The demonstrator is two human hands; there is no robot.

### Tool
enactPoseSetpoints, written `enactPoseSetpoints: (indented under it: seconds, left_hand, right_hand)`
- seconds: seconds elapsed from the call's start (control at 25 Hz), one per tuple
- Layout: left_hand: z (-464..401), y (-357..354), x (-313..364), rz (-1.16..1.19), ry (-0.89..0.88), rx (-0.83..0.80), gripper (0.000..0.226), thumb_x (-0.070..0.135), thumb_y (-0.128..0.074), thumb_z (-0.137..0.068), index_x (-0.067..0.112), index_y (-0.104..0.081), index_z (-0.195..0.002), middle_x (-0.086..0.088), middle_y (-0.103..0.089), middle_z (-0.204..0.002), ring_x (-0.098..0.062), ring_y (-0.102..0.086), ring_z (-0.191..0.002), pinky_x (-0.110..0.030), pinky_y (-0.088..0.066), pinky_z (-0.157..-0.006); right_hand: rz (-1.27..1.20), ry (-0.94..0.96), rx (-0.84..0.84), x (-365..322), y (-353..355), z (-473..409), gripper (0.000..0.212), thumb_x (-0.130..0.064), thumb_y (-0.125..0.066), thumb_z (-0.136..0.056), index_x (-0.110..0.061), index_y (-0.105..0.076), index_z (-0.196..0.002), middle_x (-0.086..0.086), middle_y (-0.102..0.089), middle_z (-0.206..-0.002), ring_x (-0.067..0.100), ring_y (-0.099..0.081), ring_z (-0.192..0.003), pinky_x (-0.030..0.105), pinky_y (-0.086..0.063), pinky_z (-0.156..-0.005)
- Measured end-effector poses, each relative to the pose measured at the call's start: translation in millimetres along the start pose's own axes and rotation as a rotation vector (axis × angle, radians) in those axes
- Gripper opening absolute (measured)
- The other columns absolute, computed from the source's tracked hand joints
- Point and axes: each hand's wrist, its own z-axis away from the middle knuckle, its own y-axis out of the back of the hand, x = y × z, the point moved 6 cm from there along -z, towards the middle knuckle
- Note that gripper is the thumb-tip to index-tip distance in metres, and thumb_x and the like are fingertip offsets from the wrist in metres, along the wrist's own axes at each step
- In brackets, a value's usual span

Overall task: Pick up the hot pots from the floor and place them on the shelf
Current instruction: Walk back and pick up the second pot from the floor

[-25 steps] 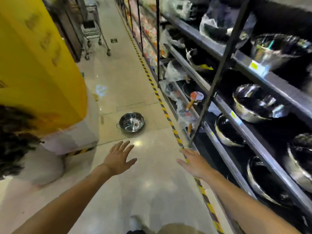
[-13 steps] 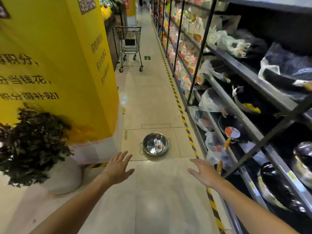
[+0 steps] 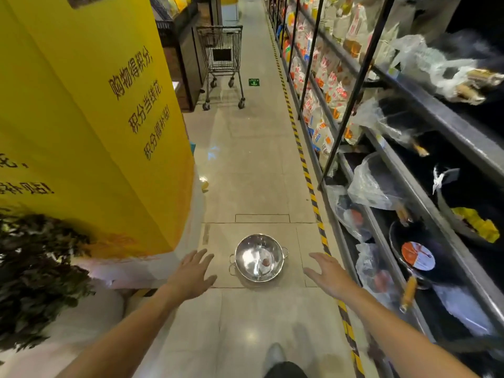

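Round shiny stainless-steel hot pot with two small loop handles [image 3: 258,258] sits upright on the beige tiled floor [image 3: 245,165], mid-aisle, just left of the yellow-black hazard stripe [image 3: 308,181]. Looks like a centre divider inside plus a small reddish spot, maybe a sticker; too blurred to tell.

Left hand [image 3: 192,271] open, fingers spread, palm down, empty, left of the pot and apart from it. Right hand [image 3: 328,271] same: open, flat, empty, right of the pot, not touching. Both arms are extended forward, pot framed between them.

Step in hand, by my read: reach for the pot, nothing grasped yet. To do it well:
- bend down and bring each hand to its own handle. One handle shows at the upper right of the rim, a pair of loops at the lower left, so the handles sit on a diagonal (hands should match that angle, not go straight in from the sides).
- hook fingers under the handles, thumbs over the rim; polished steel is likely slippery, so don't pinch the wall.
- lift level, then turn right to the dark metal shelving unit [image 3: 425,197].

The shelf tiers nearby are crowded with plastic-wrapped pans [image 3: 373,184]; a free slot needs picking before setting down. The big yellow pillar with printed text [image 3: 90,110] and the dark-leaved potted plant [image 3: 35,268] stand close on the left, so swing right, not left.
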Motion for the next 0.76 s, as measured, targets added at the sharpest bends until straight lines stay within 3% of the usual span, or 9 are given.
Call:
enactPoseSetpoints:
  seconds: [0.2, 0.4, 0.56, 0.76]
  left_hand:
    - [-93.4, 35.5, 4.3, 0.034, 0.003, -0.021, 0.071, 0.056, -0.036, -0.099, 0.021, -0.016, -0.158, -0.004, -0.012, -0.167, -0.026, -0.010, -0.152, -0.040, -0.011, -0.124]
    - [-198.9, 26.0, -17.1, 0.094, 0.005, -0.067, 0.071, 0.054, -0.036, -0.099, 0.019, -0.016, -0.158, -0.006, -0.010, -0.167, -0.027, -0.010, -0.152, -0.039, -0.009, -0.124]
    - [-290.1, -32.9, -39.2, 0.161, 0.037, -0.128, 0.071, 0.054, -0.039, -0.098, 0.021, -0.017, -0.157, -0.005, -0.013, -0.166, -0.026, -0.015, -0.151, -0.037, -0.013, -0.123]
    - [-374.4, -162.9, -69.8, 0.289, 0.165, -0.239, 0.070, 0.049, -0.045, -0.098, 0.020, -0.019, -0.157, -0.006, -0.017, -0.165, -0.024, -0.018, -0.150, -0.036, -0.018, -0.120]
  right_hand:
    - [0.025, -0.015, -0.098, -6.3, 36.2, -120.5, 0.065, -0.043, -0.054, -0.100, -0.013, -0.036, -0.154, 0.006, -0.037, -0.160, 0.024, -0.030, -0.147, 0.031, -0.024, -0.118]
    - [0.052, -0.054, -0.141, 4.4, 41.0, -219.6, 0.068, -0.049, -0.052, -0.099, -0.015, -0.035, -0.155, 0.005, -0.036, -0.160, 0.023, -0.030, -0.148, 0.033, -0.025, -0.119]
    - [0.056, -0.126, -0.207, 43.6, 0.2, -305.0, 0.067, -0.049, -0.051, -0.100, -0.016, -0.034, -0.155, 0.005, -0.036, -0.160, 0.024, -0.030, -0.147, 0.034, -0.027, -0.119]
    - [-0.002, -0.224, -0.304, 120.9, -98.9, -416.5, 0.065, -0.040, -0.056, -0.100, -0.015, -0.034, -0.155, 0.006, -0.037, -0.159, 0.022, -0.034, -0.145, 0.029, -0.026, -0.116]
